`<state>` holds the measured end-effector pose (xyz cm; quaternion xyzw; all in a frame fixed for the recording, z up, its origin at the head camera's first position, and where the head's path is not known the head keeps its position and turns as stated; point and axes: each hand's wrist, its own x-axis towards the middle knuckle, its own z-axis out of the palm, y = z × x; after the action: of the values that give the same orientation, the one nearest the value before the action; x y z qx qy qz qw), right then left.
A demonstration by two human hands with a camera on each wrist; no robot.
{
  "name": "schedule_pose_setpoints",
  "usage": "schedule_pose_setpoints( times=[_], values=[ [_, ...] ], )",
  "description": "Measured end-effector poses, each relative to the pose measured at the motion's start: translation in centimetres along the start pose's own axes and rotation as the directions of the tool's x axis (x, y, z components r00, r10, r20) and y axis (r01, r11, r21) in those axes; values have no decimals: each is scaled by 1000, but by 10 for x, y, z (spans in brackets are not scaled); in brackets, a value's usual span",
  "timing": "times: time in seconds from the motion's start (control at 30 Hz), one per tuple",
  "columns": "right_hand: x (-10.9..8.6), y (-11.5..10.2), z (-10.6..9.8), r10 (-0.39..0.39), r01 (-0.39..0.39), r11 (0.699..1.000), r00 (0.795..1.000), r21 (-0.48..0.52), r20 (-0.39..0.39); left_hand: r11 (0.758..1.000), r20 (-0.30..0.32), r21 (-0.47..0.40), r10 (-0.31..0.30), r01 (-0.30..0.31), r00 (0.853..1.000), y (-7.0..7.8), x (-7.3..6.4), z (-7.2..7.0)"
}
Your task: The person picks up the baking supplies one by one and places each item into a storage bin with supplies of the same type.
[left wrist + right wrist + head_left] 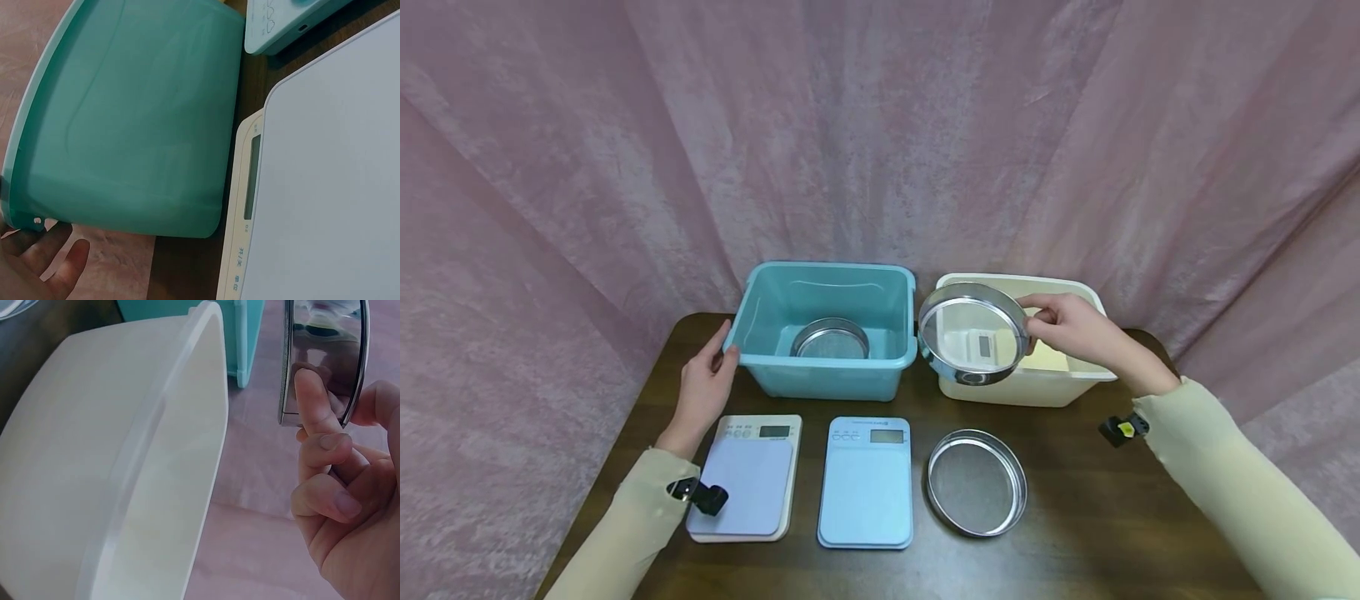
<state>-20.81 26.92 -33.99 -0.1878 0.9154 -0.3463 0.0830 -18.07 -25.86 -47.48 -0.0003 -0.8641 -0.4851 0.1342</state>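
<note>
turquoise bin (pixel 823 379): one sieve (pixel 832 343); your left hand (pixel 706 385), spread, touches it | cream bin (pixel 1015 388): inside partly hidden; your right hand (pixel 1078 329) pinches steel sieve (pixel 962 329) | brown table (pixel 1112 467), pink curtain (pixel 880 133)

The left hand (pixel 706 385) was held at centre left, fingers extended; the right hand (pixel 1070 327), at centre right, was pinched.
</note>
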Motion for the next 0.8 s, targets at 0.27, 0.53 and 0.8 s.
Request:
schedule_pose_setpoints(
  times=[0.27,0.53,0.8],
  values=[
    [16,-11,0,-4,4,1000,1000,-3,17,1000,-2,7,-3,3,1000,1,0,-1],
    [34,-20,1,-29,28,1000,999,13,43,1000,4,8,-5,5,1000,0,0,0],
    [51,-28,11,-54,50,997,997,64,52,1000,8,10,-7,7,1000,2,0,2]
  ],
)
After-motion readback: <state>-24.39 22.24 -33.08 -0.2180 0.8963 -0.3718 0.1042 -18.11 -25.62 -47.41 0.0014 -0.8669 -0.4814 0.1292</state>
